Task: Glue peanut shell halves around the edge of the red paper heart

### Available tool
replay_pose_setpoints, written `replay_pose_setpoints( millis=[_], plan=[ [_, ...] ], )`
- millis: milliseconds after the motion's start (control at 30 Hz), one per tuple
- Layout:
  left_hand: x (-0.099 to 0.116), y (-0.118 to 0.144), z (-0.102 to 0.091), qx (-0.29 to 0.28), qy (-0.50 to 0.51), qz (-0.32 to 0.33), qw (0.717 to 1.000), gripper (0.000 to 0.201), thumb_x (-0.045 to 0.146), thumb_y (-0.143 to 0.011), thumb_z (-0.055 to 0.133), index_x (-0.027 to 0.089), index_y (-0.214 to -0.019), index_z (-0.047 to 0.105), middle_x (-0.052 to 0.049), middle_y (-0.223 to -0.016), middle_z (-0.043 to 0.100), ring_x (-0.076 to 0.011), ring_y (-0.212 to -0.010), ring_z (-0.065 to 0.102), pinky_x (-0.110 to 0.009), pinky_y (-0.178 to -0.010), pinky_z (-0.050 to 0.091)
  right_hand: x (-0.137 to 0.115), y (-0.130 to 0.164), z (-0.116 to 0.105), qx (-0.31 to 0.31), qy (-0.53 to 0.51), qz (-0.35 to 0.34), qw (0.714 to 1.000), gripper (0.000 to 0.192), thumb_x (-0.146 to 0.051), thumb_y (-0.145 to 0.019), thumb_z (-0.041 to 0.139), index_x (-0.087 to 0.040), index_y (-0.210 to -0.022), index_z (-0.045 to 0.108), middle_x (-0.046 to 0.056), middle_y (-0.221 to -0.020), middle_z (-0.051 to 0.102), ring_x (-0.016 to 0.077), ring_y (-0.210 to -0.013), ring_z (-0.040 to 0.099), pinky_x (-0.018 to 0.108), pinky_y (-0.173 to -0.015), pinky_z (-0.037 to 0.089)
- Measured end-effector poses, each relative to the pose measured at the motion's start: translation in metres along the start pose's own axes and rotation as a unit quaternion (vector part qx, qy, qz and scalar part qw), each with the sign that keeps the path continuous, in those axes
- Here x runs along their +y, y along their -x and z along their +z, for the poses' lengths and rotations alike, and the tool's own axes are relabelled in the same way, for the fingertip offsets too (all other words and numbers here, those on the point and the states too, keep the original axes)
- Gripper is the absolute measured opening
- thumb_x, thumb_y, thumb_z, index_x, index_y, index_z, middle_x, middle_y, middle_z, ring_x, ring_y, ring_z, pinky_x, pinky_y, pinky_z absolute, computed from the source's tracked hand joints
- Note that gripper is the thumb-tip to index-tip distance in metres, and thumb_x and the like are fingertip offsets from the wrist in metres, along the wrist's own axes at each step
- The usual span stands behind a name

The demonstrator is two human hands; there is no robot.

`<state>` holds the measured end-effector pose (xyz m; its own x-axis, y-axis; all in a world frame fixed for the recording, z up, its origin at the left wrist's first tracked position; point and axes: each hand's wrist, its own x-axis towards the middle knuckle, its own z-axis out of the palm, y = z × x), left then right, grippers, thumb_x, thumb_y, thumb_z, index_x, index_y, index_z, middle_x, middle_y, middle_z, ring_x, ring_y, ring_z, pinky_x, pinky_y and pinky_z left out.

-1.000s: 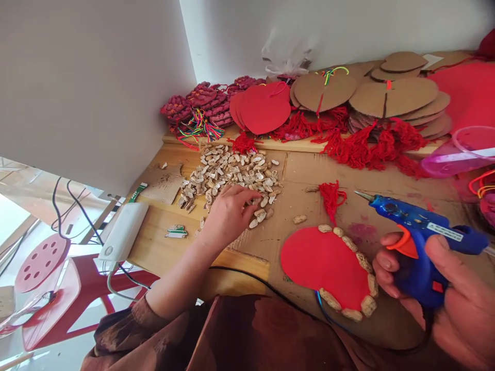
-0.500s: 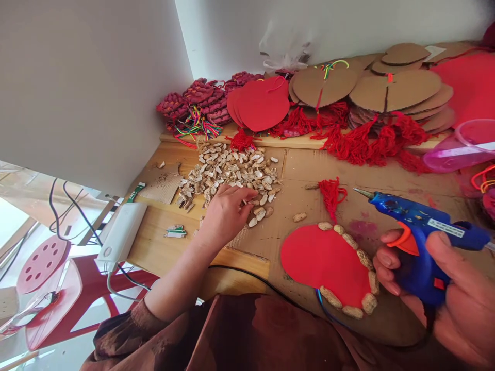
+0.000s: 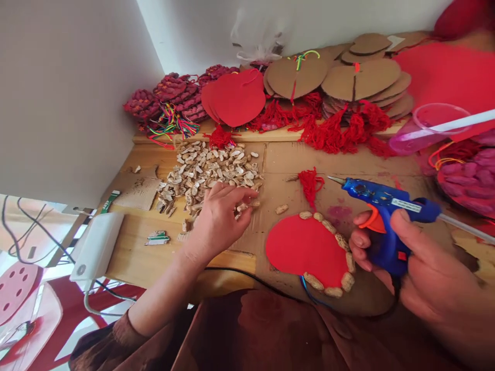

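My left hand is at the front of a pile of peanut shells. Its thumb and forefinger are apart, with shells visible in the gap; the other fingertips are partly hidden. My right hand is wrapped around a blue glue gun with an orange trigger, its nozzle pointing left. Below the gun lies a red heart-shaped piece, edged with several peanut shells along its right and lower sides. One loose peanut shell and a red tassel lie beyond it.
Stacked cardboard hearts, red hearts and finished pink shell pieces line the back ledge. A pink cup stands at right. A white power strip sits at the left edge, and a black cable crosses the front.
The view has shifted, so the scene sits further left. My left thumb and forefinger have spread apart near the shells at the pile's right edge. The glue gun stays in my right hand.
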<state>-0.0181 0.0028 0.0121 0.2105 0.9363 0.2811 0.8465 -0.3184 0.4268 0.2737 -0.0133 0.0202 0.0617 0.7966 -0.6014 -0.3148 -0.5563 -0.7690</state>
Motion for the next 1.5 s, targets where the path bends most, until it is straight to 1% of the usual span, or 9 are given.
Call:
replay_pose_setpoints(
  millis=[133,300,433,567,800,1067,1333,1400,1500],
  plan=[
    [0.021,0.0,0.01,-0.059,0.009,0.015,0.998,0.024,0.012,-0.085,0.068,0.023,-0.106,0.072,-0.003,-0.092,0.076,-0.0257,-0.095,0.065,-0.043,-0.089,0.047,0.002,0.002,-0.006,-0.058,-0.004,-0.028,0.998,0.043,-0.061,-0.074,0.08,-0.021,-0.087,0.071,0.001,-0.064,0.065,0.0132,-0.051,0.058,0.019,-0.044,0.049],
    [0.028,0.0,0.017,-0.104,-0.016,0.017,0.994,0.023,0.015,-0.087,0.071,0.023,-0.109,0.072,-0.004,-0.097,0.076,-0.0274,-0.097,0.065,-0.044,-0.089,0.046,0.003,0.002,-0.008,-0.074,-0.011,-0.032,0.997,0.04,-0.06,-0.08,0.076,-0.021,-0.088,0.072,0.002,-0.068,0.066,0.0143,-0.057,0.059,0.02,-0.045,0.048],
    [0.021,-0.001,0.009,-0.096,-0.023,0.011,0.995,0.019,0.022,-0.09,0.073,0.022,-0.109,0.073,-0.005,-0.097,0.076,-0.028,-0.097,0.065,-0.045,-0.089,0.047,0.007,-0.001,-0.012,-0.089,-0.023,-0.035,0.995,0.039,-0.062,-0.083,0.073,-0.023,-0.088,0.073,0.002,-0.066,0.065,0.0137,-0.055,0.057,0.019,-0.044,0.047],
    [0.019,-0.002,0.005,-0.067,-0.009,0.011,0.998,0.006,0.021,-0.093,0.069,0.022,-0.092,0.075,-0.003,-0.091,0.077,-0.0255,-0.09,0.068,-0.042,-0.085,0.049,0.01,-0.002,-0.015,-0.101,-0.029,-0.029,0.994,0.036,-0.059,-0.088,0.07,-0.024,-0.088,0.073,0.002,-0.066,0.066,0.0132,-0.053,0.057,0.02,-0.045,0.047],
    [0.025,0.0,0.018,-0.07,0.001,0.038,0.997,0.011,0.018,-0.087,0.074,0.02,-0.098,0.074,-0.004,-0.094,0.076,-0.025,-0.091,0.069,-0.04,-0.086,0.052,0.01,-0.002,-0.016,-0.104,-0.037,-0.026,0.994,0.033,-0.057,-0.091,0.067,-0.025,-0.089,0.073,0.001,-0.067,0.066,0.0125,-0.052,0.057,0.02,-0.045,0.047],
    [0.028,-0.004,0.022,-0.08,-0.013,0.014,0.997,0.009,0.018,-0.083,0.078,0.02,-0.09,0.072,-0.003,-0.086,0.076,-0.0245,-0.085,0.07,-0.037,-0.078,0.054,0.01,-0.001,-0.015,-0.131,-0.057,-0.03,0.989,0.036,-0.053,-0.1,0.057,-0.022,-0.088,0.073,0.002,-0.067,0.066,0.011,-0.052,0.057,0.018,-0.045,0.046],
    [0.064,-0.015,0.033,-0.114,0.126,0.11,0.979,0.005,0.018,-0.088,0.075,0.021,-0.091,0.072,-0.002,-0.097,0.078,-0.0198,-0.089,0.07,-0.035,-0.085,0.055,0.011,-0.001,-0.013,-0.134,-0.056,-0.037,0.989,0.037,-0.055,-0.097,0.061,-0.021,-0.089,0.072,0.0,-0.067,0.066,0.0104,-0.052,0.058,0.017,-0.043,0.045],
    [0.064,-0.018,0.037,-0.114,0.128,0.123,0.977,0.005,0.017,-0.088,0.074,0.021,-0.091,0.072,-0.002,-0.099,0.079,-0.02,-0.091,0.071,-0.035,-0.087,0.055,0.01,-0.001,-0.012,-0.136,-0.057,-0.038,0.988,0.038,-0.055,-0.097,0.061,-0.02,-0.087,0.072,0.001,-0.067,0.066,0.0105,-0.052,0.058,0.017,-0.043,0.045],
    [0.056,-0.023,0.04,-0.07,0.095,0.115,0.986,0.009,0.014,-0.086,0.075,0.02,-0.09,0.071,-0.003,-0.102,0.079,-0.022,-0.098,0.073,-0.038,-0.093,0.054,0.009,-0.001,-0.011,-0.146,-0.068,-0.045,0.986,0.036,-0.052,-0.098,0.06,-0.021,-0.086,0.073,0.0,-0.066,0.065,0.0105,-0.051,0.058,0.016,-0.042,0.044]
  ],
)
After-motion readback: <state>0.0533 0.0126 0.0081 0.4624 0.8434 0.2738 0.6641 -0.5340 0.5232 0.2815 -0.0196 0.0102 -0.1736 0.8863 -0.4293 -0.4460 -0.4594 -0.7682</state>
